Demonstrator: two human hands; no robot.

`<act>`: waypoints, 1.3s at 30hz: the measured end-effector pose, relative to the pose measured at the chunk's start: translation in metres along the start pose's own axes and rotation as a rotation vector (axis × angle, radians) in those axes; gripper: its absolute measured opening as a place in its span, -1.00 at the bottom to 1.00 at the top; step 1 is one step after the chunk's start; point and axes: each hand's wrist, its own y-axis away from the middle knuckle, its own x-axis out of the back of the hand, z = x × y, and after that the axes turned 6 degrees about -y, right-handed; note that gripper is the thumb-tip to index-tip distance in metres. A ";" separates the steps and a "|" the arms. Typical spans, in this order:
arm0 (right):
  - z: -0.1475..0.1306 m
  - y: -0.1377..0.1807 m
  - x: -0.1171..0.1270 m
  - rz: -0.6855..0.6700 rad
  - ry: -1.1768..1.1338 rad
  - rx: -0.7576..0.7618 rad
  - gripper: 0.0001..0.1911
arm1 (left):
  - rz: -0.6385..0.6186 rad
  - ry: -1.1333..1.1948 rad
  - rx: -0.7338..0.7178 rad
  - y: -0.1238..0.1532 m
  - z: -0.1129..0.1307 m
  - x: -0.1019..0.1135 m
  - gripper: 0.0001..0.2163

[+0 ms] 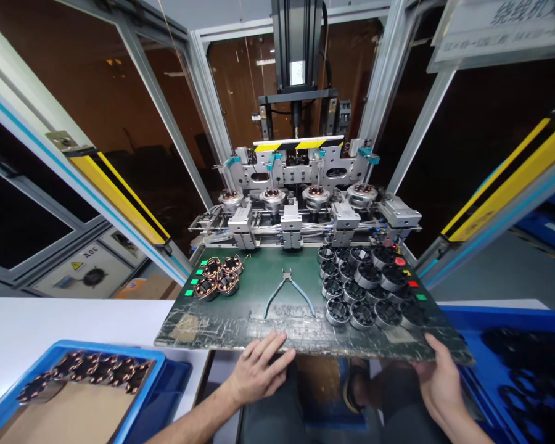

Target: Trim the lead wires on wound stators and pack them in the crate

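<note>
My left hand lies flat on the near edge of the green work mat, fingers stretched out and empty. My right hand curls over the mat's near right edge, thumb on top. Blue-handled cutting pliers lie in the middle of the mat, beyond my left hand. A small cluster of copper-wound stators sits at the mat's left. Several bare black-and-silver stator cores are grouped at the right.
Behind the mat stands a winding machine with several stators on its spindles, framed by aluminium posts and yellow light-curtain bars. A blue tray of wound stators sits lower left; a blue bin of dark parts lower right. Coloured buttons line the mat's sides.
</note>
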 end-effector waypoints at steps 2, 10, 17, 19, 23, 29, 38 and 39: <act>0.000 0.000 0.000 -0.005 0.001 -0.002 -0.34 | -0.003 -0.008 -0.003 0.000 0.000 0.000 -0.49; 0.001 -0.001 0.002 -0.006 -0.004 0.003 -0.35 | 0.000 -0.010 -0.002 0.000 0.000 0.000 -0.49; 0.002 -0.002 0.002 -0.019 0.015 0.022 -0.39 | 0.001 -0.010 0.000 0.001 0.000 0.000 -0.46; 0.003 -0.002 0.002 -0.019 0.021 0.023 -0.38 | 0.002 -0.011 0.001 0.002 0.000 -0.001 -0.45; 0.002 -0.002 0.002 -0.010 0.029 0.025 -0.38 | -0.011 -0.025 -0.001 0.004 0.000 -0.002 -0.44; 0.001 -0.001 0.001 -0.004 0.033 0.024 -0.34 | 0.001 -0.010 0.001 0.000 0.000 0.001 -0.48; 0.001 -0.001 0.000 -0.001 0.024 0.030 -0.38 | -0.005 -0.019 -0.002 0.000 0.000 0.001 -0.47; 0.001 -0.001 0.000 0.001 0.023 0.031 -0.37 | -0.005 -0.020 -0.003 0.000 0.000 0.001 -0.46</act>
